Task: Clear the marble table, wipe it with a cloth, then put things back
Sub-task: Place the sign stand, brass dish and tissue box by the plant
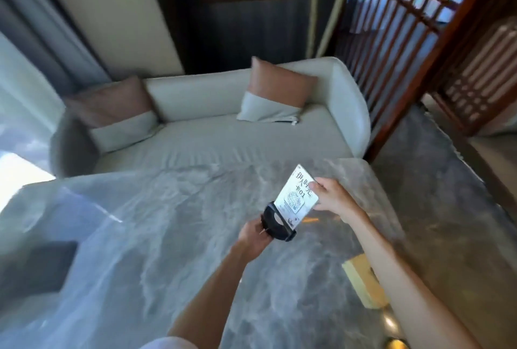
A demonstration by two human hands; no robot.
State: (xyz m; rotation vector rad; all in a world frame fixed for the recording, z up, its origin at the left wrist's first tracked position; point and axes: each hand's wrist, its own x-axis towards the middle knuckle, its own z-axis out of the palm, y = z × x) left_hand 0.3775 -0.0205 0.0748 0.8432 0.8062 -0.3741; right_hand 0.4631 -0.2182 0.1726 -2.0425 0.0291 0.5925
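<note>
A grey marble table (156, 237) fills the lower half of the head view. Above its right part I hold a clear acrylic table sign (296, 195) with printed characters and a QR code, tilted away from me. The sign stands in a black base (275, 223). My left hand (256, 232) grips the black base from below left. My right hand (331, 197) pinches the sign's right edge near its top. A yellowish cloth (363, 281) lies on the table near the right edge, partly hidden by my right forearm.
A pale sofa (223, 136) with two brown-and-white cushions (277, 91) stands just behind the table. A dark wooden lattice screen (405, 41) rises at the right. A bright window is at the far left. A grey floor (436, 181) lies to the right of the table.
</note>
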